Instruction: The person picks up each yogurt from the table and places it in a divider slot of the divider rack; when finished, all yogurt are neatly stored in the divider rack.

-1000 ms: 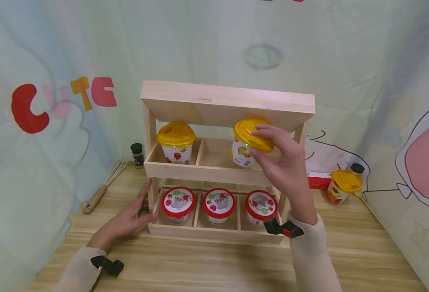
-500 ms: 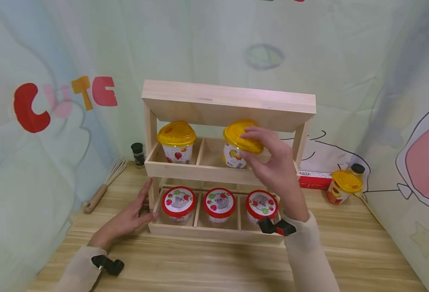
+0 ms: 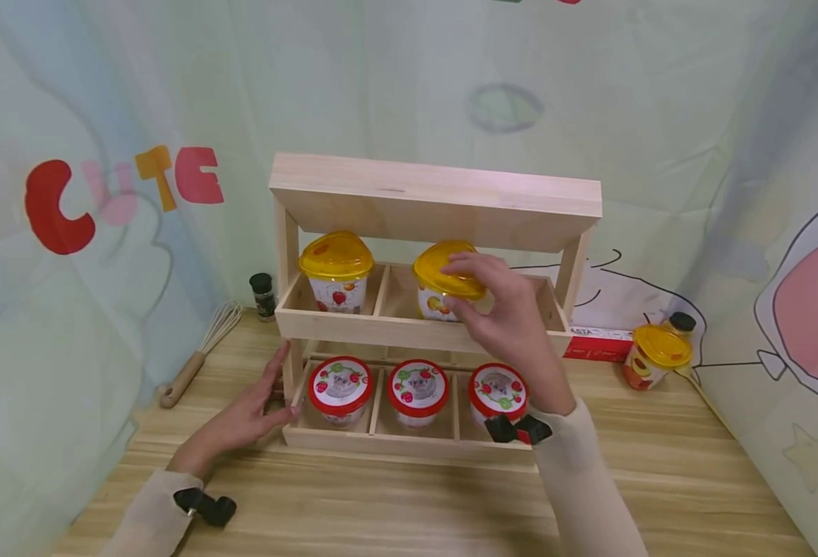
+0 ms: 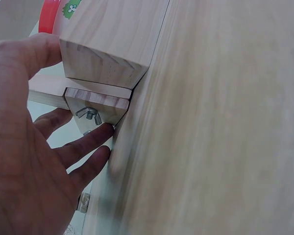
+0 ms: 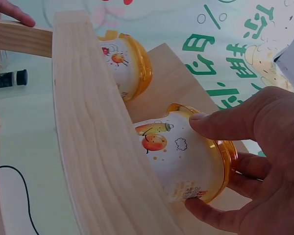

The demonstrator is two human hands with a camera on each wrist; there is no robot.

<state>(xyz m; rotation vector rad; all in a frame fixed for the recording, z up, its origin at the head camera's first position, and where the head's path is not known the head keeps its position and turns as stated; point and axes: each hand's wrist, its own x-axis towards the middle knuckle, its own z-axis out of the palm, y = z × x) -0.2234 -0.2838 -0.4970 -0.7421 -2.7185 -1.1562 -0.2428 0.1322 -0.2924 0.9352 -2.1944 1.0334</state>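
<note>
My right hand (image 3: 502,305) grips a white fruit-print cup with a yellow lid (image 3: 439,272) by its upper part, thumb on the near side. In the right wrist view that cup (image 5: 179,152) sits partly behind the front board of the wooden rack (image 5: 90,122). It stands in the middle of the upper tier. A second yellow-lidded cup (image 3: 337,267) is in the upper left compartment. My left hand (image 3: 241,418) touches the rack's lower left end, its fingers spread; in the left wrist view they rest near a wing nut (image 4: 90,115).
Red-lidded cups (image 3: 418,391) fill the lower front compartments. A whisk (image 3: 203,348) and a black-capped jar (image 3: 262,295) lie and stand left of the rack. To the right are a red box (image 3: 600,345) and another yellow-lidded cup (image 3: 655,356). A sloped board roofs the upper tier.
My right hand has carried the yellow-lidded cup left and down into the middle of the upper tier. The left hand has stayed at the rack's end.
</note>
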